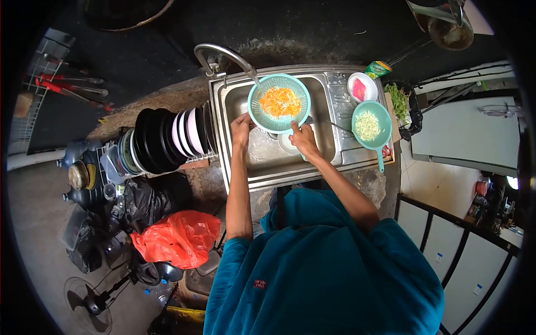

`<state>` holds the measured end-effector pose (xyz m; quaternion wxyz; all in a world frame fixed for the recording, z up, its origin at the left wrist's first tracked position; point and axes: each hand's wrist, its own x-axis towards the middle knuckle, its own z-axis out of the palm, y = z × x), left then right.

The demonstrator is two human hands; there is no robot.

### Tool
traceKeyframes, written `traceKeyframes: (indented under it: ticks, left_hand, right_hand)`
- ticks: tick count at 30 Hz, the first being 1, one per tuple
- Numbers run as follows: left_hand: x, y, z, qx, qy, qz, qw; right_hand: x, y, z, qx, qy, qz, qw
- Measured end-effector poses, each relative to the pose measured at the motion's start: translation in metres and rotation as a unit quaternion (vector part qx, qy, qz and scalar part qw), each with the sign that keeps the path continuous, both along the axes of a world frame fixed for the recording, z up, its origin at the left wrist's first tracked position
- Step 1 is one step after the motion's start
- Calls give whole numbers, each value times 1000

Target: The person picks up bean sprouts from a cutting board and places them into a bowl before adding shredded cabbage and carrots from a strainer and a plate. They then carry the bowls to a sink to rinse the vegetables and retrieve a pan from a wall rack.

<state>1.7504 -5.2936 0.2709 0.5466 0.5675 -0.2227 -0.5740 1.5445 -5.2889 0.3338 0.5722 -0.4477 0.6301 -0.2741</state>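
A light-teal colander [252, 114] with shredded orange and pale vegetables [280, 102] is held over the sink [223, 151], below the spout of the curved faucet [234, 57]. My right hand [303, 139] is closed around its near side, where the handle is mostly hidden by the fingers. On the left, my left hand [242, 129] has its fingers closed at the colander's edge. Under the colander, a pale round dish [287, 144] sits in the sink, partly covered. A second teal strainer [381, 146] holding pale green shreds [367, 126] rests on the drainboard to the right.
Behind that strainer are a white bowl [353, 84] with something pink in it and a green packet [378, 69]. Leafy greens [397, 100] lie farther right. Left of the sink stands a row of dark pans and plates [162, 139]. A red plastic bag [181, 239] lies below them.
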Motion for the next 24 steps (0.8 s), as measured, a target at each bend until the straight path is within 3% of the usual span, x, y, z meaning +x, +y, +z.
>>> traceKeyframes:
  ticks: [6, 10, 18, 20, 21, 24]
  left_hand:
    - [-7, -7, 4, 0, -51, 59, 997]
    - [-7, -2, 15, 43, -12, 29, 999]
    - [20, -1, -2, -5, 43, 183, 982]
    - [28, 3, 12, 36, -21, 164, 986]
    - [29, 1, 19, -32, -151, 156, 976]
    - [0, 16, 88, -176, -498, 38, 848]
  right_hand:
    - [4, 10, 26, 41, -19, -10, 999]
    - [8, 14, 22, 54, -57, -18, 997]
    - [3, 16, 10, 32, -69, -28, 997]
    - [-2, 17, 5, 36, -73, -18, 997]
    - [-3, 15, 2, 41, -77, -8, 996]
    - [-1, 17, 12, 40, -56, -4, 998]
